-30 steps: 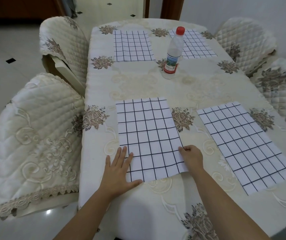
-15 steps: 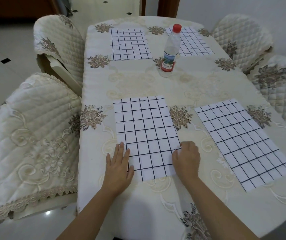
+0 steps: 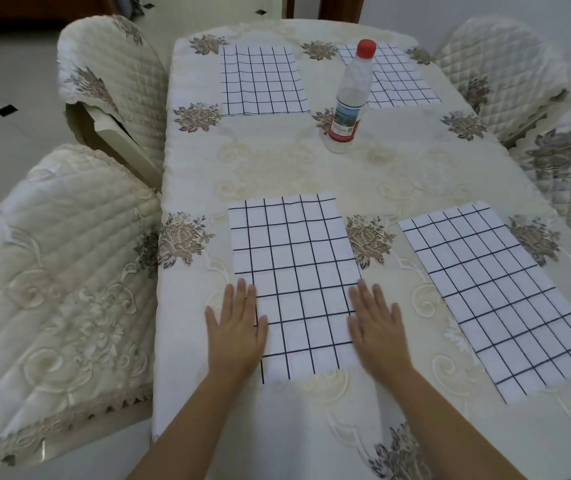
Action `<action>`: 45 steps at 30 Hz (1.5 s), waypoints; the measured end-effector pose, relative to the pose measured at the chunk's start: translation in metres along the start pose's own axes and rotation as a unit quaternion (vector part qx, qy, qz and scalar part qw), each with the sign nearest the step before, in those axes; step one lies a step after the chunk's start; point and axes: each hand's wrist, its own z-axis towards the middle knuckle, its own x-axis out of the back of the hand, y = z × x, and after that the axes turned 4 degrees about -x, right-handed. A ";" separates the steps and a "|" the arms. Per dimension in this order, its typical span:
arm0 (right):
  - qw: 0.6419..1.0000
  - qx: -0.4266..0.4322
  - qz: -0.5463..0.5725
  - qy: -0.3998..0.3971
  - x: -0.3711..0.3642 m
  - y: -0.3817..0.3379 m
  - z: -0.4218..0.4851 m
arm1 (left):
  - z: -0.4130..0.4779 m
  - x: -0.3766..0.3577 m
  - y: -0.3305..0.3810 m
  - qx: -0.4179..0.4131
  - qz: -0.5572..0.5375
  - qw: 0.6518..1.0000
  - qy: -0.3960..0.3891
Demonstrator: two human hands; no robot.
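Observation:
A white placemat with a dark grid [image 3: 294, 271] lies flat on the cream embroidered tablecloth [image 3: 277, 168] in front of me. My left hand [image 3: 237, 329] rests flat, fingers straight, over the mat's near left edge. My right hand [image 3: 375, 327] lies flat with straight fingers over the mat's near right edge. Neither hand holds anything.
A second grid placemat [image 3: 498, 292] lies to the right, two more [image 3: 263, 79] [image 3: 398, 77] at the far end. A clear plastic bottle with a red cap [image 3: 349, 98] stands mid-table. Quilted chairs [image 3: 59, 265] [image 3: 114, 77] [image 3: 498, 60] [image 3: 568, 168] surround the table.
My right hand has gone from curled at the mat's right edge to lying flat. The mat has been straightened, and my left hand has shifted slightly onto its left edge.

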 end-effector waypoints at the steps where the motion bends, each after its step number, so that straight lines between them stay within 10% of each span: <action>1: 1.000 -0.006 0.001 -0.011 0.005 0.005 0.003 | 0.003 0.000 -0.008 0.006 -0.008 1.000 0.005; 11: 0.994 0.102 0.032 -0.006 -0.001 -0.090 0.058 | 0.061 0.002 0.045 -0.051 -0.020 0.998 -0.039; 24: 0.999 -0.031 0.013 0.039 0.024 -0.033 0.133 | 0.128 0.020 -0.032 0.012 0.025 0.998 0.049; 30: 0.989 0.134 0.045 -0.042 0.015 -0.111 0.152 | 0.148 0.013 0.017 -0.109 0.011 0.994 -0.008; 45: 0.999 -0.006 -0.037 0.015 0.027 -0.051 0.201 | 0.186 0.028 -0.045 0.052 0.031 0.998 -0.012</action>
